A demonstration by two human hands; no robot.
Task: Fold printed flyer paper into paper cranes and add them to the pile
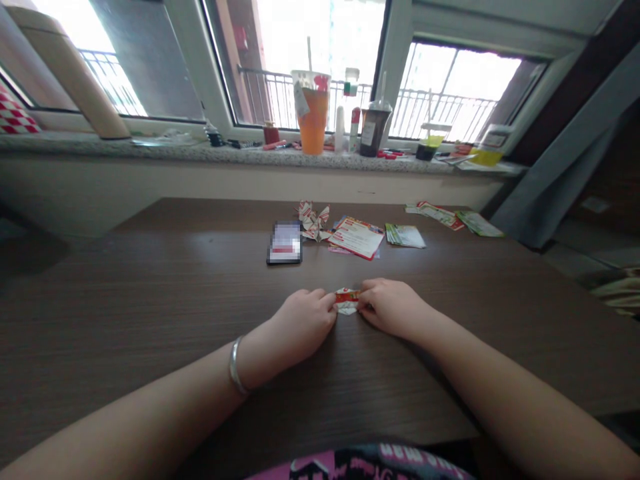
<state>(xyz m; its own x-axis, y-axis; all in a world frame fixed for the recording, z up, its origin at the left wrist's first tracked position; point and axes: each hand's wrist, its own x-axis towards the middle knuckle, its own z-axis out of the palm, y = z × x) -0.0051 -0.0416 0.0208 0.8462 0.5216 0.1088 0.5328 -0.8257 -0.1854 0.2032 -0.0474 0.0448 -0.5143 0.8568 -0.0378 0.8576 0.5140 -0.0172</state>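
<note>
A small folded piece of red-and-white printed paper (347, 301) lies on the dark wood-grain table (150, 320), pinched between both hands. My left hand (303, 322), with a silver bangle (233, 365) on its wrist, grips the paper's left end. My right hand (390, 309) presses on the paper's right end. The fingers of both hands hide parts of the paper, and the two hands nearly touch across it.
Farther up the table lie a folded paper crane (314, 222), a phone (285, 244) with a blurred screen, and several printed cards (356, 237). Cups and bottles stand on a speckled stone windowsill (225, 153) behind the table.
</note>
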